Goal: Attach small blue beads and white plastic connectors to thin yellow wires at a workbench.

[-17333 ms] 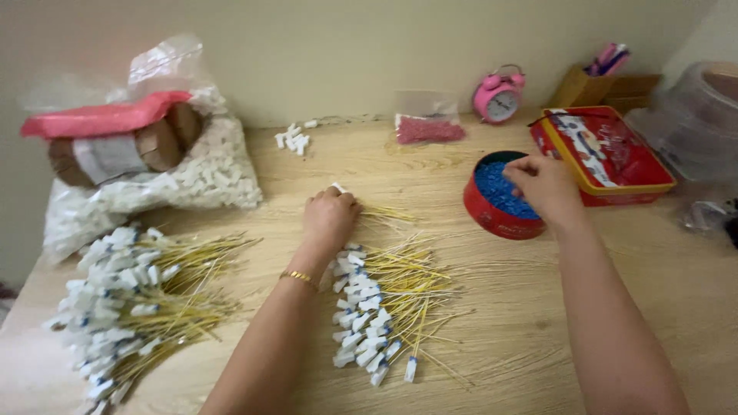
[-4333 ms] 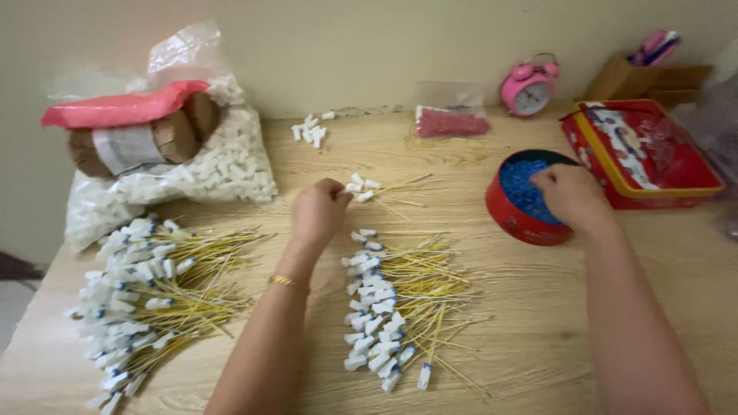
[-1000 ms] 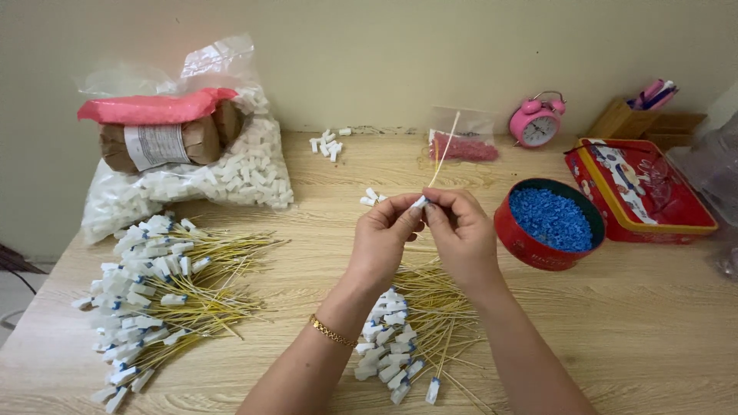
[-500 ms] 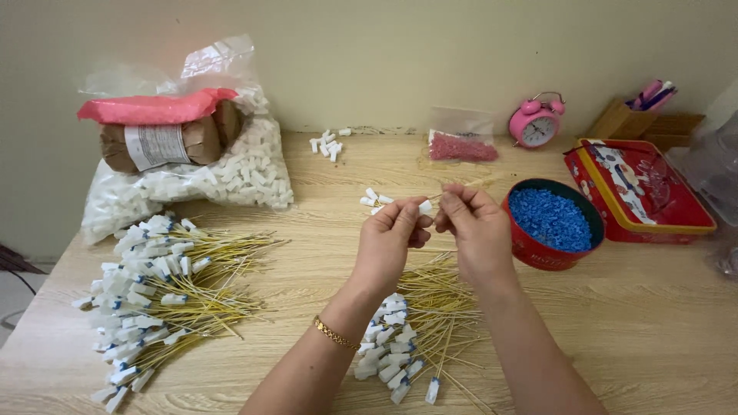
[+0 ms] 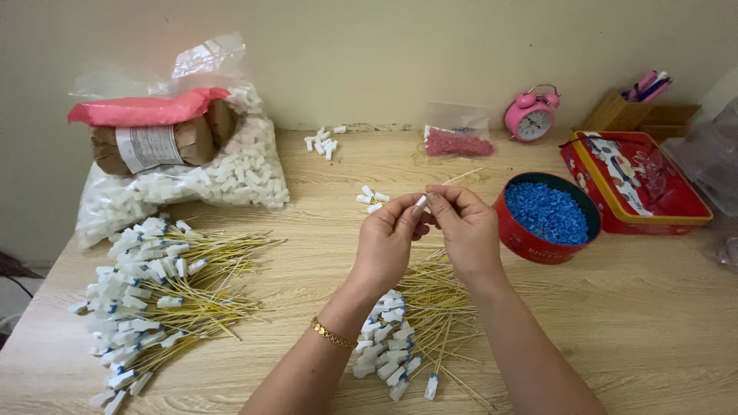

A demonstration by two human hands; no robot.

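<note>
Head view is showing a pale wooden table (image 5: 630, 323) standing against a plain cream wall, where the left hand (image 5: 387, 244) and right hand (image 5: 463, 229) are meeting, both pinching one small white cap (image 5: 420, 201) on a thin yellow stick (image 5: 460, 177) above the table's middle. Compared with half a second ago, the hands are sitting slightly lower and closer together. A clear bag of white pieces (image 5: 231, 173) is lying at the back left under a brown roll with a white label (image 5: 150, 146), a round red tin of blue beads (image 5: 546, 219) is sitting right of the hands, and a flat red box (image 5: 638, 188) is lying beyond it.

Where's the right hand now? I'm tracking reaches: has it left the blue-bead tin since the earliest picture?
Yes. The right hand has moved left off the round red tin, meeting the left hand.
</note>
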